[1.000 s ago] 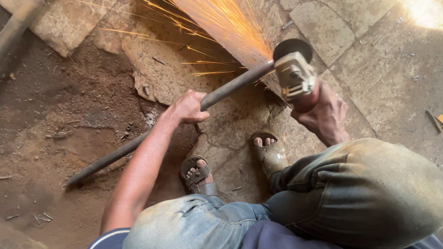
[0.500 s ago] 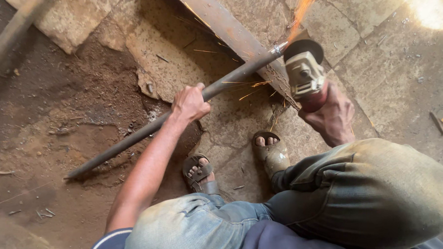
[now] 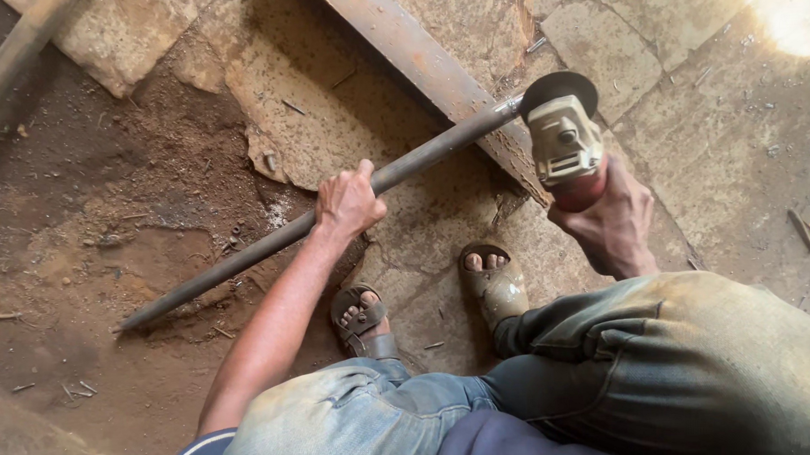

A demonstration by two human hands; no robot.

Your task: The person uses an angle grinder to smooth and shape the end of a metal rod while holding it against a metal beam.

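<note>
**Grinder at the rod's far end, rod pinned by hand**

The person squats over a stone floor (image 3: 717, 154). The left hand (image 3: 346, 203) has its fingers clamped over a long dark metal rod (image 3: 271, 244), which runs slantwise from the dirt at lower left up to the far end, where it rests across a flat rusty steel bar (image 3: 417, 61). The right hand (image 3: 611, 220) has its fingers wrapped tight around the red body of an angle grinder (image 3: 564, 141), whose dark disc (image 3: 557, 89) sits right at the rod's tip; whether it touches cannot be told, and no sparks show.

To do this well, the rod likely needs firm downward pressure so it neither rolls nor chatters, the disc should meet the tip squarely, and one-handed control of the grinder calls for a locked wrist.

Two sandalled feet (image 3: 425, 298) with bare toes sit just beside the rod, near the disc's path. Loose metal scraps (image 3: 800, 227) and cracked slabs (image 3: 94, 50) lie about; a second pipe (image 3: 9, 66) crosses the upper left corner.
</note>
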